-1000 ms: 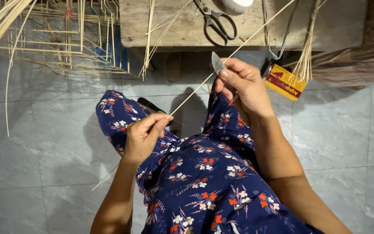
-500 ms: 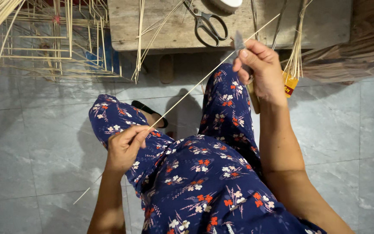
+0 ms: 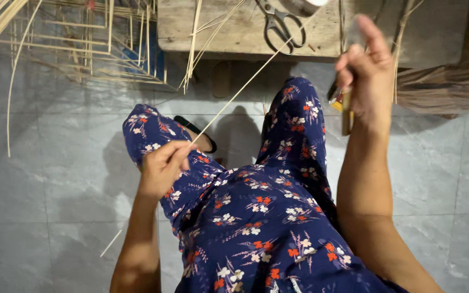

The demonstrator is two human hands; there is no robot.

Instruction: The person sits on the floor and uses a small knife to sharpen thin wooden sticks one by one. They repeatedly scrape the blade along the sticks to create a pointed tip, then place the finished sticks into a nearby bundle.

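We pinch a thin strip (image 3: pixel 245 87) in our left hand (image 3: pixel 164 165) over our knee; our right hand (image 3: pixel 366 70) grips a knife (image 3: pixel 346 108) near the scissors (image 3: pixel 280 27) on the wooden bench (image 3: pixel 229 32).

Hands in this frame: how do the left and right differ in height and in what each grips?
The left hand sits low over the knee, pinching one end of a thin pale strip. The right hand is raised near the wooden bench, closed on a small knife with a yellow handle. The left looks sharp; the right is motion-blurred. Both are bare.
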